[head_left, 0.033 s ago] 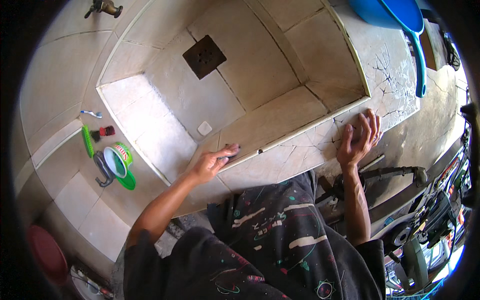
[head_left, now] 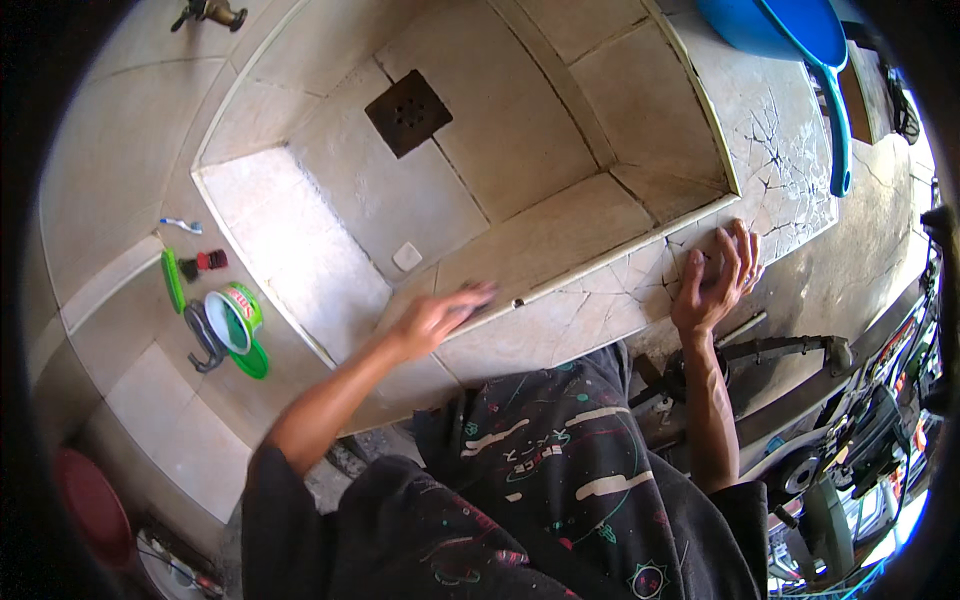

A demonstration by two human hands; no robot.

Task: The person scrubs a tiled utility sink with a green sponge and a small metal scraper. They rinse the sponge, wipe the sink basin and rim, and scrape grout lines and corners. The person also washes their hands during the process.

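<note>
My left hand (head_left: 436, 322) is over the near left rim of a tiled basin (head_left: 640, 216), its fingers stretched out to the right and slightly smeared by motion. Nothing shows in it. My right hand (head_left: 717, 280) rests on the cracked tile ledge (head_left: 592, 305) at the basin's near right side, fingers spread and bent, holding nothing. Inside the basin are a dark square drain cover (head_left: 409, 113) and a small whitish piece (head_left: 407, 257) near the left wall.
On the left ledge sit a green tub (head_left: 240, 312), its green lid (head_left: 252, 359), a grey hook-shaped pipe (head_left: 204, 338), a green brush (head_left: 173, 281), a red-handled brush (head_left: 208, 261) and a toothbrush (head_left: 182, 225). A blue dipper (head_left: 832, 110) stands far right; a brass tap (head_left: 210, 13), far left.
My left hand has shifted slightly to the right along the rim, and its fingers now look more blurred. My right hand stays in place on the ledge.
</note>
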